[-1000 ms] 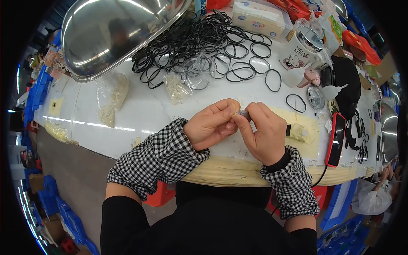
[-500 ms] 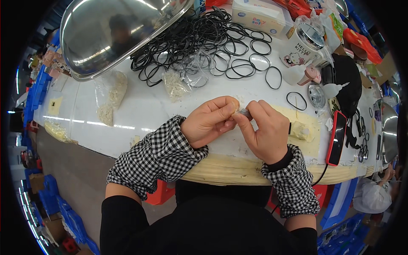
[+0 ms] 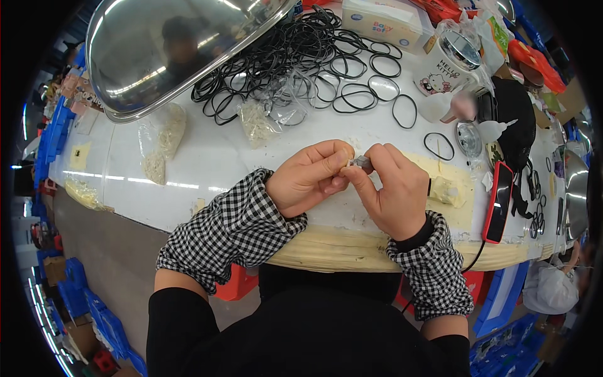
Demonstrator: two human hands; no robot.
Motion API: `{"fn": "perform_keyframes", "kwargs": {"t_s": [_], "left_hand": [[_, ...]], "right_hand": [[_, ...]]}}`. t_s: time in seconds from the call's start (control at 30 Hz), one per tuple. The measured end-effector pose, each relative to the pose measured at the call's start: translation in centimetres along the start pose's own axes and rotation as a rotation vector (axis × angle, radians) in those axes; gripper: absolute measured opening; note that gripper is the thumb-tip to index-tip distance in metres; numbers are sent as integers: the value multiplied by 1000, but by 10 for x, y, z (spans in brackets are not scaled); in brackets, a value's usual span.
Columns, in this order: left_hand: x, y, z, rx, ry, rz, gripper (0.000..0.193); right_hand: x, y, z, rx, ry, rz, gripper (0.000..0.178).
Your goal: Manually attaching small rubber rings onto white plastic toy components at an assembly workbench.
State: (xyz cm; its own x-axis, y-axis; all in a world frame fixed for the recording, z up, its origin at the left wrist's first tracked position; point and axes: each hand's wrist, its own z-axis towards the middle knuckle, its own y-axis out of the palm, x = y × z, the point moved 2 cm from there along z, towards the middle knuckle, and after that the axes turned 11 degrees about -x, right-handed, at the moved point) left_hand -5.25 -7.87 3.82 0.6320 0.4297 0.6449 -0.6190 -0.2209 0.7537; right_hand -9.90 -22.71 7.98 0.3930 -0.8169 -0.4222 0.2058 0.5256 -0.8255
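Note:
My left hand (image 3: pixel 309 178) and my right hand (image 3: pixel 397 191) meet over the near part of the white table. Thumb and forefinger of the left pinch a tiny whitish piece (image 3: pixel 349 164), mostly hidden by the fingertips. Between the right thumb and fingers is a small grey piece (image 3: pixel 362 163), its exact kind too small to tell. The two pieces are close together, and whether they touch is unclear. Beyond the hands lie an open clear bag of small off-white pieces (image 3: pixel 258 123) and many black rings (image 3: pixel 270 60), several of them loose.
A large shiny metal basin (image 3: pixel 157 56) stands at the far left, near another bag of off-white pieces (image 3: pixel 164 144). On the right are a red-framed phone (image 3: pixel 498 202) with a cable, a white mug (image 3: pixel 443 66) and a yellowish taped lump (image 3: pixel 447 193). A tissue pack (image 3: pixel 386 24) sits at the back.
Both hands stay in nearly the same place. The grey piece has turned slightly in the right fingertips, and a little more of the whitish piece shows.

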Motion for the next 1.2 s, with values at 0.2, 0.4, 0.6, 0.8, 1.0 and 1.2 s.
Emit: {"fn": "perform_keyframes", "kwargs": {"t_s": [0.2, 0.4, 0.6, 0.8, 1.0, 1.2], "left_hand": [[1, 1, 0, -12, -3, 7, 19], [-4, 1, 1, -68, 22, -101, 19], [-6, 0, 2, -66, 22, -153, 17], [-8, -2, 2, -79, 26, -149, 18], [-6, -2, 1, -87, 17, -147, 18], [-6, 0, 0, -70, 20, -136, 18]], "right_hand": [[-1, -1, -1, -30, 11, 41, 33], [0, 1, -1, 4, 12, 90, 32], [-1, 1, -2, -6, 8, 70, 31], [-1, 1, -1, 19, -3, 58, 31], [-1, 1, -2, -5, 12, 53, 32], [-1, 1, -2, 8, 0, 50, 32]]}}
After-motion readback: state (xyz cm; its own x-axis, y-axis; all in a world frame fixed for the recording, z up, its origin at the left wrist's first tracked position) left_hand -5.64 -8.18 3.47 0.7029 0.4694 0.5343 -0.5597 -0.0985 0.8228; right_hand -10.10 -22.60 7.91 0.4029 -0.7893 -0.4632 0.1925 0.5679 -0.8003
